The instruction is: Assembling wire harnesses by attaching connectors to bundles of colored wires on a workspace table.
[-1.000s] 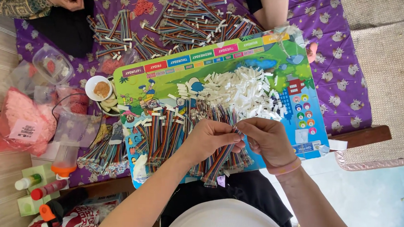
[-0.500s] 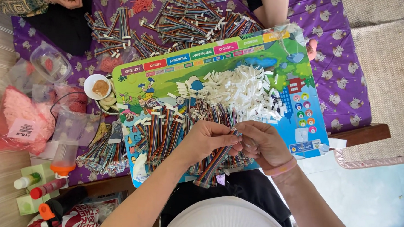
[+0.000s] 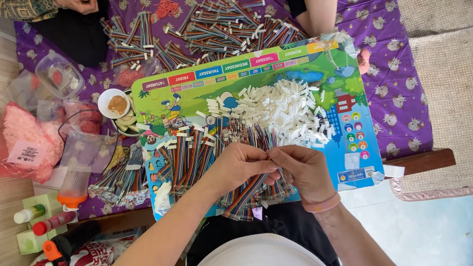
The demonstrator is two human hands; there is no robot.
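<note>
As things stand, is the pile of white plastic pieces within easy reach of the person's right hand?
Probably yes: the white pieces lie just beyond the right hand on the board, nothing between, though its fingers pinch a ribbon cable.

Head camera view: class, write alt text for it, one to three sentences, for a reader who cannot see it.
A person's left hand and right hand meet, pinching a rainbow ribbon cable over a colourful illustrated board. A pile of small white connectors lies on the board, more cables on the purple cloth.

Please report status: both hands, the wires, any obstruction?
Left hand and right hand together, pinching one rainbow ribbon cable. White connector pile beyond. Nothing blocking.
</note>
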